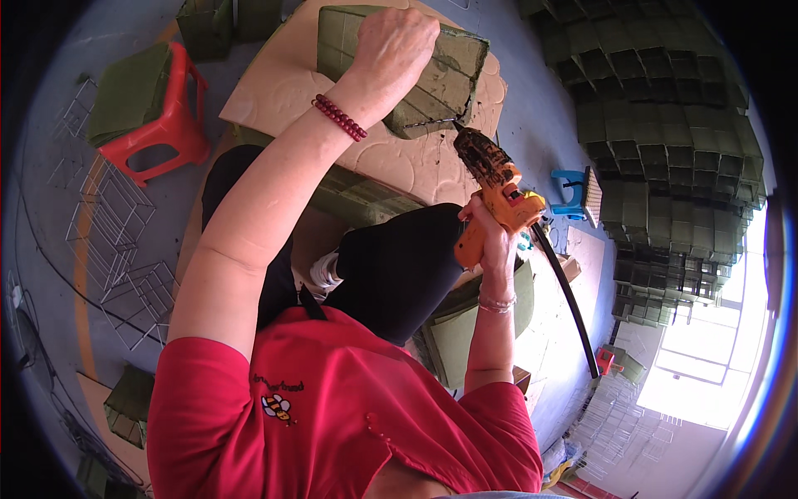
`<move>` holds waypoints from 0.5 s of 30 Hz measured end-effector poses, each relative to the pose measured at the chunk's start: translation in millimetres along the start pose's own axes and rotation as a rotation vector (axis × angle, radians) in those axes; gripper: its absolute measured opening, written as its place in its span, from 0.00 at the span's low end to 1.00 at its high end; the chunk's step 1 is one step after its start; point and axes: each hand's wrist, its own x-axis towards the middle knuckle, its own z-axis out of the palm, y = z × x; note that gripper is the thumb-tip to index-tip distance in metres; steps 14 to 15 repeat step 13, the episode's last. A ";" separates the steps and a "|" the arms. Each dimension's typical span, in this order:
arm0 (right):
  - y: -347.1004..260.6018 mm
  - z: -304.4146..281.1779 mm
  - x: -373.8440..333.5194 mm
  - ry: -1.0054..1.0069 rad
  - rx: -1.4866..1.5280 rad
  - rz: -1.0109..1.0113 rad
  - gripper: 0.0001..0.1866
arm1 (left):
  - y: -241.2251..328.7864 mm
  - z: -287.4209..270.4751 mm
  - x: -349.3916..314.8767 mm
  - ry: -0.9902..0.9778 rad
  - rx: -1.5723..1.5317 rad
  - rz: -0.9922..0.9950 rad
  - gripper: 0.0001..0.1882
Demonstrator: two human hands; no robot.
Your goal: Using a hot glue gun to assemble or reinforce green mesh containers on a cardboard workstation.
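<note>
My right hand [490, 237] is wrapped round the handle of an orange glue gun [499, 195]. Its body is smeared dark toward the tip, and a long black glue stick [565, 291] trails from its back end. The nozzle is at the near right corner of a green fabric-covered wire box [440, 79], where dark glue marks the edge. My left hand [395, 58], below a dark red bead bracelet [339, 116], is closed at the far edge of that box. Its fingertips are hidden behind the knuckles. The box rests on a cardboard-covered surface [291, 75] in front of me.
Left of me, a red stool [179, 125] carries green fabric pieces [129, 91]. Bare wire frames [108, 224] lie on the floor there. Tall stacks of green boxes [665, 141] rise at the right, near a small blue stool [573, 195]. More green sheets [453, 341] sit beside my leg.
</note>
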 end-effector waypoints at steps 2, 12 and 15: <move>0.1 3.5 -1.5 0.038 0.033 -0.018 0.11 | 0.9 -3.0 -0.6 -0.019 -0.013 -0.002 0.08; -8.5 4.8 -4.0 -0.038 -0.025 -0.035 0.09 | 6.7 -10.1 2.9 -0.035 -0.084 -0.031 0.07; -8.4 5.7 -4.2 -0.021 -0.033 -0.023 0.09 | 7.1 -10.7 2.7 -0.051 -0.069 -0.042 0.07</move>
